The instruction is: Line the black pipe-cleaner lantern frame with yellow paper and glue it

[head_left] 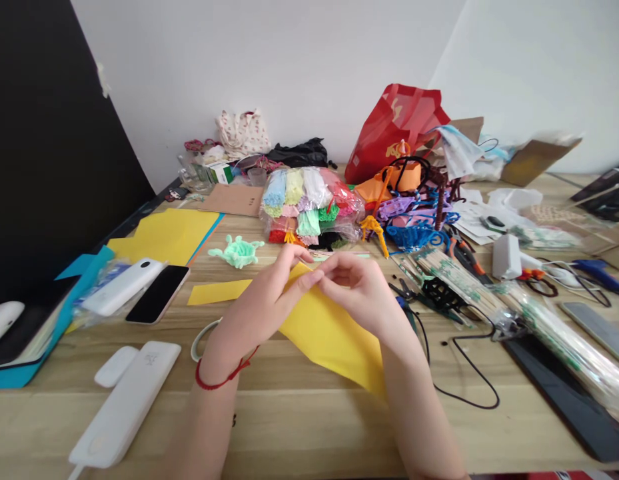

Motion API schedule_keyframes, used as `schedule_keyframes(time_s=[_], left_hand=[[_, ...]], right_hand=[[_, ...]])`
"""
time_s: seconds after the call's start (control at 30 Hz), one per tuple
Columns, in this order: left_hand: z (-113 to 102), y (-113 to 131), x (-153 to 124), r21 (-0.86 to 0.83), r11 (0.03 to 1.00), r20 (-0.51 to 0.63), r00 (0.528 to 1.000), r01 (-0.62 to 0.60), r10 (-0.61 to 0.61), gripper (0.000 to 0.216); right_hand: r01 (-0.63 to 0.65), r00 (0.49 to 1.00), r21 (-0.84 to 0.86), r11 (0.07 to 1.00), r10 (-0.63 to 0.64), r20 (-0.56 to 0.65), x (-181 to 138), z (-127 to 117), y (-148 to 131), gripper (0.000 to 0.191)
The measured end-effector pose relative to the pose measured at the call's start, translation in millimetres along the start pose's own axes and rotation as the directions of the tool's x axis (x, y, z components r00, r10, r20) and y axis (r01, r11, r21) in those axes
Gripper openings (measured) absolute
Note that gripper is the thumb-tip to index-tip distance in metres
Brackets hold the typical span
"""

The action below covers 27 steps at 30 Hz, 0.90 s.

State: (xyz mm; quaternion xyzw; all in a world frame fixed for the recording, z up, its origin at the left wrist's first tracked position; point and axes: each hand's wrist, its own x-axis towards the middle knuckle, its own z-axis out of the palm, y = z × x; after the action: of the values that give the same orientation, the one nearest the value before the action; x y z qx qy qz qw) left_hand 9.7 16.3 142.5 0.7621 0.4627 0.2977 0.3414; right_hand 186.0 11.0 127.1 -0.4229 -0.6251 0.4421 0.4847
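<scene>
A sheet of yellow paper [334, 337] slants across the middle of the table, its far corner pinched up between my two hands. My left hand [276, 293] is closed, thumb and fingers on that corner. Right beside it, my right hand [356, 290] grips the same corner, with its fingertips meeting my left thumb. Whether the corner is folded there is hidden by my fingers. A yellow paper strip [216, 292] lies to the left of my left hand. Beyond it sits a mint-green fuzzy turtle-like figure [239, 252].
Left are a phone [158, 295], white power banks [126, 403] and yellow sheets [169, 233]. Bagged pipe cleaners [309, 207] and a red bag [389, 133] stand behind. Right lie pliers [466, 257], bundled sticks [464, 287] and a black cord [476, 367].
</scene>
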Motion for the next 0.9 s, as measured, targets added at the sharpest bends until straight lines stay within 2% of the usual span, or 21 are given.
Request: schedule_keyframes(time_s=[0.17, 0.33, 0.43, 0.67, 0.9], left_hand=[[-5.3, -1.3, 0.4, -0.023, 1.0, 0.026, 0.999, -0.019, 0.02, 0.027], [1.0, 2.3, 4.5, 0.042, 0.992, -0.085, 0.989, -0.118, 0.121, 0.03], [1.6, 1.0, 7.0, 0.037, 0.99, -0.116, 0.984, -0.135, 0.139, 0.029], [-12.1, -12.5, 9.4, 0.077, 0.994, -0.221, 0.971, -0.078, 0.093, 0.031], [-32.1, -34.3, 10.4, 0.12, 0.991, -0.332, 0.943, 0.051, -0.008, 0.032]], right_hand=[[-0.002, 1.0, -0.007, 1.0, 0.001, -0.003, -0.9, 0.2, 0.3, 0.011], [-0.014, 1.0, 0.01, 1.0, 0.013, 0.016, -0.1, 1.4, 0.4, 0.015], [-0.039, 0.999, 0.04, 0.998, 0.038, 0.027, 0.7, -1.0, 0.6, 0.014], [-0.159, 0.982, -0.029, 0.987, 0.161, 0.097, 0.9, -16.5, 3.0, 0.017], [-0.216, 0.963, -0.087, 0.973, 0.227, 0.147, 2.5, -33.2, 5.0, 0.02]])
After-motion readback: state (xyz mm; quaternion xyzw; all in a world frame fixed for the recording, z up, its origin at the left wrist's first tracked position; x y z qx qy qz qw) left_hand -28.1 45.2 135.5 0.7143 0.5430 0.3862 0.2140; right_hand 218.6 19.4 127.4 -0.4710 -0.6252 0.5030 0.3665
